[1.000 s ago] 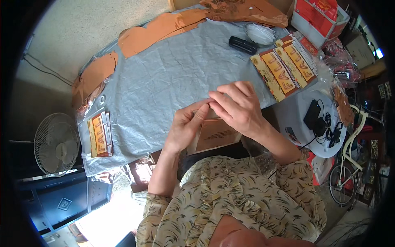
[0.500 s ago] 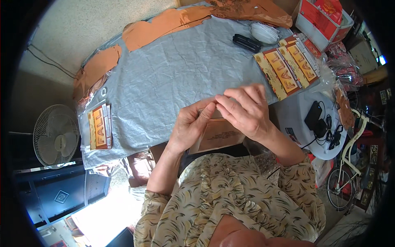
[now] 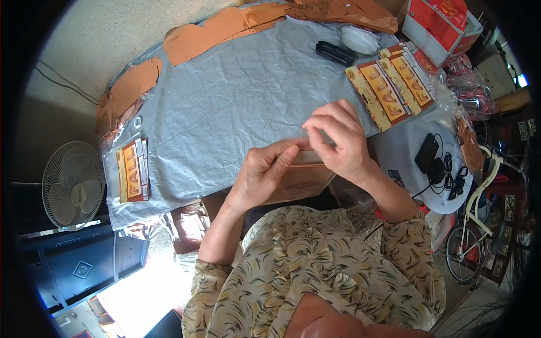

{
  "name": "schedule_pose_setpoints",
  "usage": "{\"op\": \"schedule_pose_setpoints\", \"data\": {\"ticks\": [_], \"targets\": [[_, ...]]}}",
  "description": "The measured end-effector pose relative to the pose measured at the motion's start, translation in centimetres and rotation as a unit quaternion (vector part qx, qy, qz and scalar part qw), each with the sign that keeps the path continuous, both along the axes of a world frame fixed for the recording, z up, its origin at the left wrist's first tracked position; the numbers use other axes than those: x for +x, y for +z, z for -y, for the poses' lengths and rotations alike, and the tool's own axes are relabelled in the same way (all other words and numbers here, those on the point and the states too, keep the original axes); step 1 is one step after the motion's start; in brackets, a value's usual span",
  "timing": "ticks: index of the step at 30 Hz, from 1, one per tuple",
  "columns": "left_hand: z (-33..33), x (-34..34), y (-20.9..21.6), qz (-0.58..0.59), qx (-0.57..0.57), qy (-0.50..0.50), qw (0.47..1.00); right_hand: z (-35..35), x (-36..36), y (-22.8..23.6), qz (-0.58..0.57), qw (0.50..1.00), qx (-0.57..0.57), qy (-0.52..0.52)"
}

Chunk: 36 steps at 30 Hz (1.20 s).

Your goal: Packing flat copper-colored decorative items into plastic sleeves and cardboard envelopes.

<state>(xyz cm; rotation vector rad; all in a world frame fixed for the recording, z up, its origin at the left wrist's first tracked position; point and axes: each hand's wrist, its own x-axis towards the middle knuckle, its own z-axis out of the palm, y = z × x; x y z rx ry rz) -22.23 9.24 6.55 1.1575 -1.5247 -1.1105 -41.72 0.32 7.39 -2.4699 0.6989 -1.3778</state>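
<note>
A flat brown printed packet (image 3: 298, 179) with a pale strip along its top edge is upright in front of my body, at the table's near edge. My left hand (image 3: 265, 172) grips its upper left part, thumb pressed against the fingers. Just above the packet's right end, my right hand (image 3: 341, 138) is raised with thumb and forefinger pinched together. Whatever the pinch holds, if anything, is too small to make out. A gap separates the two hands.
Grey cloth (image 3: 242, 96) covers the table. Printed cards lie in a stack (image 3: 132, 172) at left and more cards (image 3: 389, 90) at right, near a black stapler-like tool (image 3: 335, 53). A white stool (image 3: 451, 197) holds a black adapter (image 3: 429, 155). A fan (image 3: 76, 188) stands left.
My right hand has moved up and slightly right, away from my left fingers, which it was touching. My left hand has stayed near the packet's top edge.
</note>
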Motion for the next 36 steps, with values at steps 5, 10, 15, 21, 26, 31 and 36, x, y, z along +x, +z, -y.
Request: {"op": "schedule_pose_setpoints", "data": {"ticks": [5, 10, 15, 21, 26, 31, 36], "targets": [[0.3, 0.3, -0.4, -0.117, 0.070, 0.020, 0.990, -0.9, -0.8, 1.2, -0.035, 0.993, -0.107, -0.025], [0.4, -0.3, -0.2, -0.095, 0.034, 0.029, 0.995, -0.9, -0.1, -0.1, -0.065, 0.990, -0.123, -0.034], [-0.1, 0.1, -0.4, -0.036, 0.030, 0.035, 0.998, -0.8, 0.0, -0.5, -0.061, 0.989, -0.135, -0.011], [-0.1, -0.5, -0.5, -0.046, 0.011, 0.047, 0.998, -1.0, 0.7, -1.3, -0.045, 0.992, -0.113, -0.029], [0.7, 0.4, -1.1, -0.022, 0.006, 0.069, 0.997, 2.4, -1.4, -1.0, 0.117, 0.987, 0.035, -0.106], [2.6, 8.4, -1.1, -0.145, 0.110, 0.221, 0.958, 3.6, -12.3, -3.7, 0.448, 0.771, 0.448, 0.073], [4.1, 14.9, -5.3, -0.192, 0.076, 0.297, 0.932, 1.7, -19.7, -18.5, 0.117, 0.776, 0.619, -0.036]]}}
